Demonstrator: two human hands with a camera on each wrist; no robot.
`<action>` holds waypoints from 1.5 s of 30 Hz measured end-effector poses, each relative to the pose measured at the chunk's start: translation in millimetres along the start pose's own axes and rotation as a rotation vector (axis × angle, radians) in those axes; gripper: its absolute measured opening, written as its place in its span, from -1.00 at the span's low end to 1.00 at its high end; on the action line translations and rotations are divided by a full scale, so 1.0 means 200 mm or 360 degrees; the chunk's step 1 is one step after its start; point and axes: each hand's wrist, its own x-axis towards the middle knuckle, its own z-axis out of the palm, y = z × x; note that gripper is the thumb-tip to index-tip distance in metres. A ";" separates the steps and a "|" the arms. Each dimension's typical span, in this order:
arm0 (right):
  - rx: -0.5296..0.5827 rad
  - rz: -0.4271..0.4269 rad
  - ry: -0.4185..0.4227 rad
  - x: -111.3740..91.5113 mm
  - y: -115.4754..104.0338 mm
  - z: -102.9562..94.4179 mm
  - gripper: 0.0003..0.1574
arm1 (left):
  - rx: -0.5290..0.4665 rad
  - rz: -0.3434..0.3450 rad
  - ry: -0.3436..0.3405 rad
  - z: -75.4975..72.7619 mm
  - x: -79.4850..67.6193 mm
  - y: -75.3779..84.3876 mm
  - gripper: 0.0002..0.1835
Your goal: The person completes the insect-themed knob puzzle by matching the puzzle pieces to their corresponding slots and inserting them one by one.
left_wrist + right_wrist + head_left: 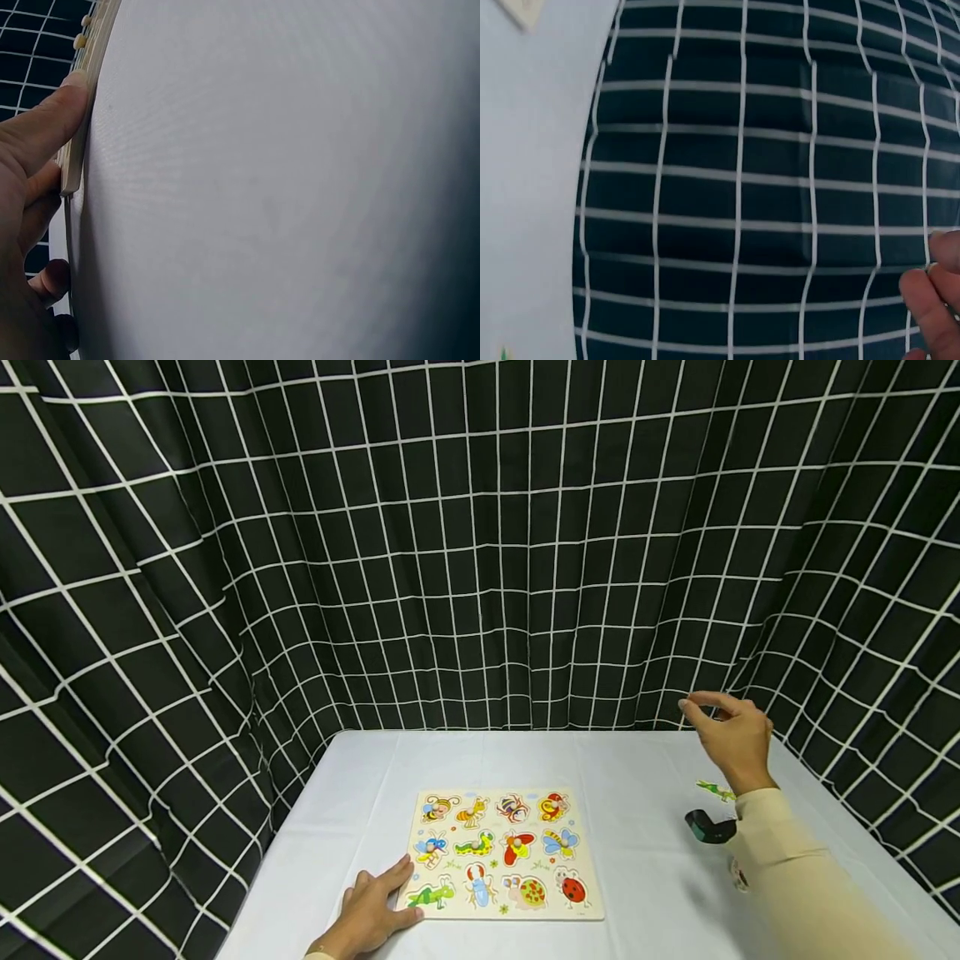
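Puzzle board (495, 823) lies on the tabletop (645, 827), nearer the left edge; the left hand (369, 908), fingers spread, touches its near-left corner. Toward the right edge, a sleeve (795, 868) partly hides a green insect (715, 790), dark object (707, 828) and patterned piece (738, 875); the raised right hand (735, 739) has its fingertips together, nothing visible between them. A gridded curtain (510, 610) stands beyond the far edge.

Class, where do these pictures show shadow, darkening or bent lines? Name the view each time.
Head view: a soft shadow lies on the white tabletop beside the right sleeve; left wrist view: the tabletop fades to dark toward the right edge; right wrist view: the curtain's grid lines bow, whether from lens or folds I cannot tell.
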 end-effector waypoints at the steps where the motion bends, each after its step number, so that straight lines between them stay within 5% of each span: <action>1: 0.0009 0.0007 0.0021 0.02 0.01 -0.01 -0.65 | 0.0008 -0.0002 -0.0002 0.00 0.00 0.00 -0.15; 12: -0.0018 0.0311 0.0074 0.05 0.25 -0.06 -0.51 | -0.0023 -0.0017 -0.0024 0.00 0.00 -0.02 -0.14; 27: -0.0096 0.0841 -0.0103 -0.11 0.63 0.00 -0.39 | -0.0067 -0.0039 -0.0051 0.01 0.03 -0.01 -0.12; 45: -0.0195 0.0923 -0.0243 -0.22 0.83 0.06 -0.45 | -0.0132 -0.0004 -0.0025 0.02 0.03 -0.03 -0.11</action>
